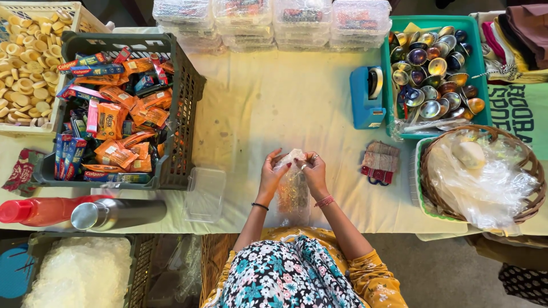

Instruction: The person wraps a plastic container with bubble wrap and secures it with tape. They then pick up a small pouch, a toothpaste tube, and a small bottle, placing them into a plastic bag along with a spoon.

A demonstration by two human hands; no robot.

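Observation:
Both my hands hold a small clear plastic bag (293,188) over the cloth-covered table (274,108). My left hand (272,171) pinches the bag's top left corner. At the top right of the bag my right hand (313,170) grips it with fingers bent, rings showing. The bag hangs down between my wrists and holds small yellowish and mixed-colour items that I cannot make out. A black band sits on my left wrist, red thread on my right.
A dark crate (182,102) of orange packets and toothpaste boxes stands left, an empty clear tub (205,194) beside it. A blue tape dispenser (365,97), a teal tray (386,80) of shiny metal cups, a wicker basket (531,171) with plastic and folded cloth (379,162) lie right.

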